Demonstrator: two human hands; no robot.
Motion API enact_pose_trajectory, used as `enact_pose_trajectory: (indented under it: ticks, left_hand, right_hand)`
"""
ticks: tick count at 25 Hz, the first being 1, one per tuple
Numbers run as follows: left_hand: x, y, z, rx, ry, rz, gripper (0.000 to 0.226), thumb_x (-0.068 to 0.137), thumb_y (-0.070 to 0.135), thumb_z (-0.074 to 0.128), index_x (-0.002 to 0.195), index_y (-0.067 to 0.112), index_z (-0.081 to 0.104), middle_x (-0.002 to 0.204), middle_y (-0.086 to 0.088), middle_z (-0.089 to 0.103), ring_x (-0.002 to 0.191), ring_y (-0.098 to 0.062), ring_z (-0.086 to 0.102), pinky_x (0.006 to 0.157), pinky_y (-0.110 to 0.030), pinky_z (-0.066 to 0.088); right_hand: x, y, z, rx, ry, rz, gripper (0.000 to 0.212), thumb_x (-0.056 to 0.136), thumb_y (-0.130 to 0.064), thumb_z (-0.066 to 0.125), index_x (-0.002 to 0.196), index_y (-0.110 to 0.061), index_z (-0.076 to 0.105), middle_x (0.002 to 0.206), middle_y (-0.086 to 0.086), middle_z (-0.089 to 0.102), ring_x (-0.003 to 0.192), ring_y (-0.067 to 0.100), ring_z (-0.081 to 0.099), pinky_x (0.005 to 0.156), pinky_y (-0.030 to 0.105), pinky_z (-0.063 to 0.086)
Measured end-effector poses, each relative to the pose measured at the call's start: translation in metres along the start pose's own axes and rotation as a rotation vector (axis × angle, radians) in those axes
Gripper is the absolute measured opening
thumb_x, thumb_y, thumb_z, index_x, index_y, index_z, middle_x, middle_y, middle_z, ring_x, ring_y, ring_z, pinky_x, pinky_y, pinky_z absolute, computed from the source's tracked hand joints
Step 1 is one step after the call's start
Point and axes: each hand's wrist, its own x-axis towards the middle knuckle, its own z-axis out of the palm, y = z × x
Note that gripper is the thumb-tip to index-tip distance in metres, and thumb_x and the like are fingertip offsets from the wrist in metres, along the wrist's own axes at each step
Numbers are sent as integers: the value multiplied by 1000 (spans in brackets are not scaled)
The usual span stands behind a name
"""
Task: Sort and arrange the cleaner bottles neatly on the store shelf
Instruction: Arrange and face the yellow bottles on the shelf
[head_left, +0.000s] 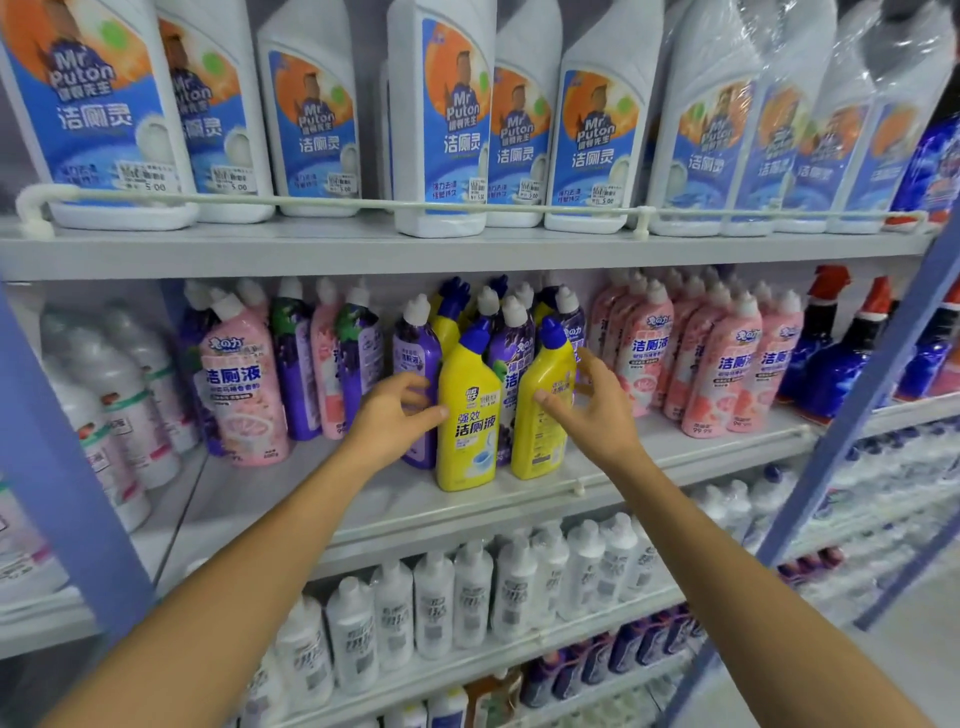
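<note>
1. Step in hand (judged): squaring up two front-row bottles on the middle shelf (363, 499). The left yellow bottle (467, 431) and right yellow bottle (540, 431) stand upright near the front edge, w/ the middle purple bottle (511, 343) showing between them.
2. Right hand (597, 410): thumb on the label front, fingers curved round the far side, i.e. clamped on the right yellow bottle.
3. Left hand (395, 415): thumb tip touches the left yellow bottle. Fingers are curled beside it, in front of the left purple bottle (415, 353). Gripping or only touching: cannot tell.
4. Next move (judged): group yellow w/ yellow, purple w/ purple. Calls for labels facing out, bases flat, and care not to tip the tall, narrow neighbours, e.g. the pink bottles (727, 374).
5. Hidden: rows behind the front bottles, where only caps show. Shelf ends are cut off, and the lower shelves are blurred.
</note>
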Motion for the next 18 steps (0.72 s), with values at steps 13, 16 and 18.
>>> enact_pose_trajectory:
  ticks: [13, 16, 18]
  left_hand:
    - [-38, -16, -159, 151, 405, -60, 62, 78, 25, 86, 133, 15, 59, 129, -5, 63, 116, -24, 61, 100, -42, 53]
    - [-25, -15, -168, 221, 440, -93, 60, 82, 20, 83, 136, 13, 56, 127, -4, 64, 115, -25, 62, 101, -40, 52]
    - [-11, -15, -173, 278, 477, -98, 55, 80, 21, 83, 129, 16, 58, 121, -7, 68, 107, -27, 66, 93, -41, 56]
  right_hand:
    - [-1, -150, 133, 101, -464, -328, 93, 75, -61, 79, 152, -22, 44, 153, -3, 50, 134, 13, 53, 111, 37, 47]
    - [21, -172, 168, 132, -524, -291, 101, 72, -66, 79, 154, -22, 40, 156, -1, 47, 139, 16, 48, 116, 39, 43]
    - [39, -183, 189, 125, -538, -331, 95, 78, -57, 81, 155, -19, 39, 155, 1, 48, 140, 17, 47, 116, 34, 41]
